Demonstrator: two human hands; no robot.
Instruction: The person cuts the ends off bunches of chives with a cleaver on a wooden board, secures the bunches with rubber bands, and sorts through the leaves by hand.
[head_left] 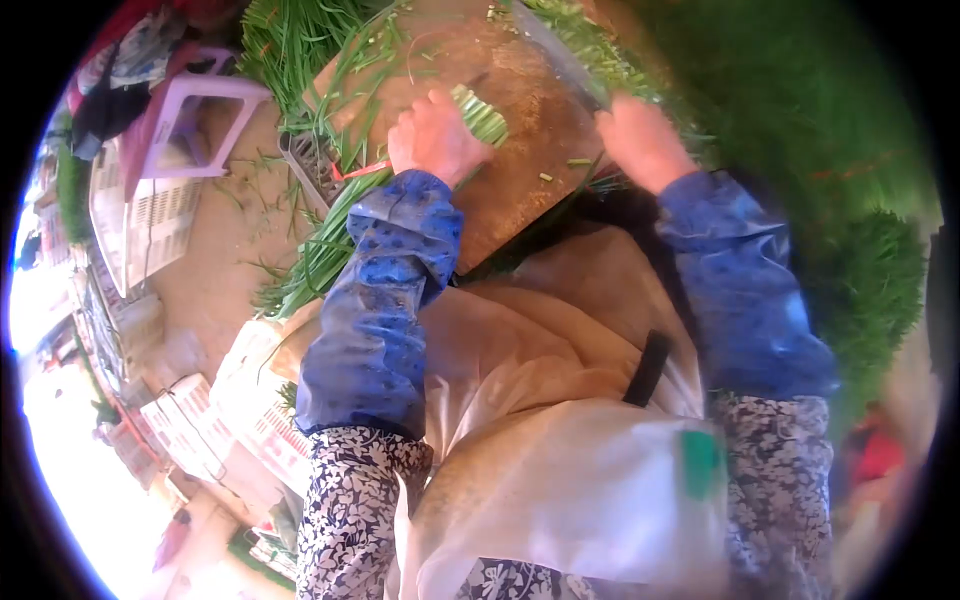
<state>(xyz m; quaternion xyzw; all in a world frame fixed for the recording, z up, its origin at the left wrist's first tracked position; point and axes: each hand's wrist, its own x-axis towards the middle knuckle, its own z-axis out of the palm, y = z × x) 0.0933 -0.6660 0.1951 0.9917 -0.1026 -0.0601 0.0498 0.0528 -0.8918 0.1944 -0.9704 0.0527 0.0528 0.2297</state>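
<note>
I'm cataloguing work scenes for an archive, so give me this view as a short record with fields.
left hand: the left hand grips a bundle of green stalks, cut ends showing
right hand: the right hand is closed at the end of a knife, handle hidden
surface: wooden board with loose stalk pieces
clothing: blue sleeve covers over patterned sleeves
background: light purple stool, far left

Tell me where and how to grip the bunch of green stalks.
Grip the green stalk bunch probably just behind its cut ends, coming from above and the person's left, as the left hand does: the stalks look packed together there, while long leaves spread loosely beyond the chopping board.
</note>
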